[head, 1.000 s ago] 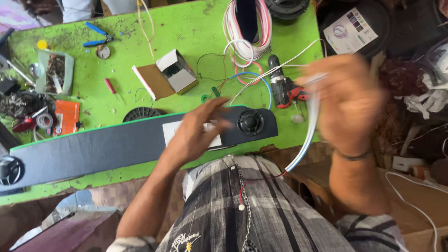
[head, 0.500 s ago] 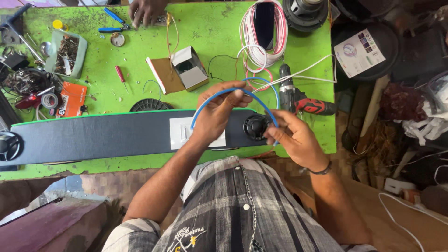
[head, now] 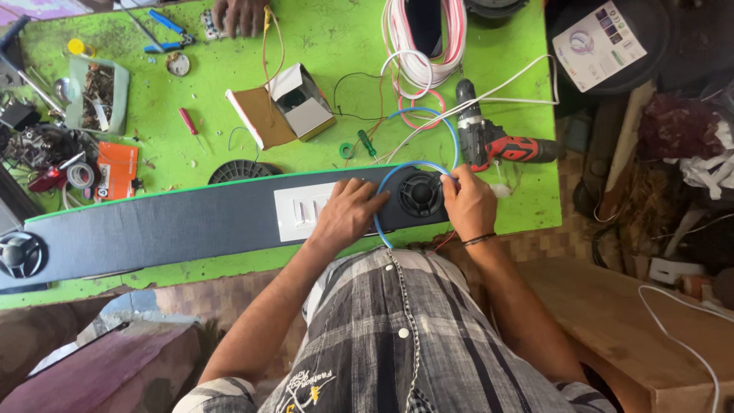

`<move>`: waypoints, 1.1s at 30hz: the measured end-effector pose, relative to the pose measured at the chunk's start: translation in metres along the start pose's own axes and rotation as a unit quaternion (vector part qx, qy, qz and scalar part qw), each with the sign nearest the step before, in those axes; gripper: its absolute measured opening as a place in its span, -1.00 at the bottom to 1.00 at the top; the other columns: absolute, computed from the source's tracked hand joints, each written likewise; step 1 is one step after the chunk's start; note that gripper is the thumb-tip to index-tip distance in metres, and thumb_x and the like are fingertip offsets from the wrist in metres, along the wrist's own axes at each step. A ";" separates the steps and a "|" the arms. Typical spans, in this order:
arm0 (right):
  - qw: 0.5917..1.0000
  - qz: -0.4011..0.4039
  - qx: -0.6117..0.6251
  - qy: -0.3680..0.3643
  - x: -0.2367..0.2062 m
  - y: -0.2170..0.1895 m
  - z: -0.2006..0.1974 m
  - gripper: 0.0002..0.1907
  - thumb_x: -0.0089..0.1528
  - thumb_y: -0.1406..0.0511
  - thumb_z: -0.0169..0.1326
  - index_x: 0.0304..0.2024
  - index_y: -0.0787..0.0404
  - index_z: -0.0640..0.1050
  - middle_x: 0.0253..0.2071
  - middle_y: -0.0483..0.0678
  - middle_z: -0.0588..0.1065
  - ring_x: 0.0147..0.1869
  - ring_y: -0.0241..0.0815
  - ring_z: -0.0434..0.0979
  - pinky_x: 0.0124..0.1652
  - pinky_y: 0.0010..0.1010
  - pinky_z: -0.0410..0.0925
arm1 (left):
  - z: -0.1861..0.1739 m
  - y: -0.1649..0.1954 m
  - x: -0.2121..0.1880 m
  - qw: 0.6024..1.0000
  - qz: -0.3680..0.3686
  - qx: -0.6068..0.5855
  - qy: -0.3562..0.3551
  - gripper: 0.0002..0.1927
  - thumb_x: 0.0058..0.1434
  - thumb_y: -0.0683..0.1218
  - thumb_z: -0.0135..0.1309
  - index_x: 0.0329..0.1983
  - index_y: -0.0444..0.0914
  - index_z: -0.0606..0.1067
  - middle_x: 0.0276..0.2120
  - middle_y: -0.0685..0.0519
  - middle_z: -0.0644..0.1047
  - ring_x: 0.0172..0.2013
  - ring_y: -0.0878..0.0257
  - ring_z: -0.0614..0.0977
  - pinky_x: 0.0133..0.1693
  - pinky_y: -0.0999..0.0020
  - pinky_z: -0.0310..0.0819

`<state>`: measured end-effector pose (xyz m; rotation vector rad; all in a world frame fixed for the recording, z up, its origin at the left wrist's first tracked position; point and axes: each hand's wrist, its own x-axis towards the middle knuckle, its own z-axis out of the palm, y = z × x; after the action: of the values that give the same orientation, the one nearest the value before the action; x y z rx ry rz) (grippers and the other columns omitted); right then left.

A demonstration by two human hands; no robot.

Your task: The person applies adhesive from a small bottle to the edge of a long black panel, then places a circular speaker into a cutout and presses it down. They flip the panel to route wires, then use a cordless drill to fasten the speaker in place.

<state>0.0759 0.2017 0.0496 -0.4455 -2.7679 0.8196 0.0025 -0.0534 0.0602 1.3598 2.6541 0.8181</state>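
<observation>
Blue wire [head: 390,177]: thin, flexible, bent in arc over right end of panel, curving round speaker; one run drops past panel's near edge toward person's shirt, another loops up onto green table beyond.

Long dark panel [head: 191,223]: flat, narrow, lying lengthwise across table, slightly tilted (left end nearer camera). Round black speaker [head: 420,193] set near right end, a second round speaker [head: 19,254] at far left end. White rectangular plate [head: 300,210] with slots near middle.

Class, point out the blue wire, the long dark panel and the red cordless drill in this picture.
blue wire [head: 380,200]: head view, on the curved stretch by the left hand.
long dark panel [head: 183,226]: head view, its bare middle.
red cordless drill [head: 501,145]: head view, its body.
</observation>
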 end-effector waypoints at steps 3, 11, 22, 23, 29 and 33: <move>0.997 -0.023 -0.070 -0.009 -0.009 -0.001 -0.002 -0.86 0.32 0.28 0.12 -0.25 0.24 0.49 -0.38 0.16 0.55 -0.30 0.25 0.55 -0.33 0.03 0.36 | -0.003 0.006 0.000 1.000 -0.012 0.007 -0.020 -0.51 0.10 -0.17 0.12 0.16 -0.19 0.56 0.02 -0.06 0.50 0.02 0.02 0.48 0.06 0.09 0.34; 0.997 -0.003 -0.044 -0.062 -0.040 -0.006 -0.012 -0.74 0.30 0.32 0.08 -0.01 0.27 0.39 -0.43 0.21 0.52 -0.32 0.32 0.53 -0.33 0.10 0.33 | -0.016 0.013 0.011 0.996 -0.008 0.006 -0.090 -0.47 0.04 -0.03 0.19 0.14 -0.17 0.54 0.30 -0.21 0.34 0.25 -0.09 0.38 0.19 0.00 0.23; 0.973 0.131 0.144 -0.126 -0.074 -0.029 0.003 -0.54 0.32 0.41 -0.10 0.27 0.28 0.22 -0.43 0.11 0.57 -0.34 0.10 0.64 -0.28 -0.15 0.44 | -0.004 -0.019 0.011 0.992 0.078 -0.031 -0.092 -0.69 0.08 0.03 0.22 -0.15 -0.20 0.58 0.26 -0.16 0.44 0.29 -0.03 0.41 0.22 0.05 0.27; 0.974 0.099 0.160 -0.129 -0.077 -0.030 0.004 -0.55 0.31 0.41 -0.08 0.25 0.29 0.25 -0.36 0.11 0.57 -0.29 0.07 0.65 -0.25 -0.17 0.45 | -0.004 -0.021 0.010 0.993 0.081 -0.030 -0.082 -0.71 0.09 0.02 0.22 -0.17 -0.20 0.58 0.26 -0.16 0.44 0.29 -0.03 0.41 0.22 0.05 0.26; 0.993 -0.049 0.027 -0.102 -0.077 -0.044 0.010 -0.80 0.28 0.40 0.13 -0.02 0.26 0.56 -0.15 0.12 0.56 -0.10 0.15 0.60 -0.13 -0.17 0.45 | -0.004 -0.036 0.003 0.991 0.114 -0.039 -0.059 -0.75 0.12 0.01 0.18 -0.21 -0.21 0.57 0.28 -0.19 0.44 0.29 -0.03 0.41 0.21 0.06 0.26; 0.992 -0.093 -0.057 -0.059 -0.070 -0.062 0.010 -0.83 0.16 0.43 0.18 -0.17 0.24 0.64 -0.11 0.16 0.52 -0.04 0.20 0.51 -0.06 -0.11 0.39 | 0.000 -0.046 0.002 0.989 0.123 -0.030 -0.075 -0.76 0.17 0.00 0.15 -0.16 -0.20 0.58 0.29 -0.20 0.43 0.26 -0.01 0.41 0.20 0.07 0.25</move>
<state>0.1239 0.1235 0.0675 -0.1588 -2.9200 0.6671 -0.0330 -0.0733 0.0389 1.6830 2.3640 0.7744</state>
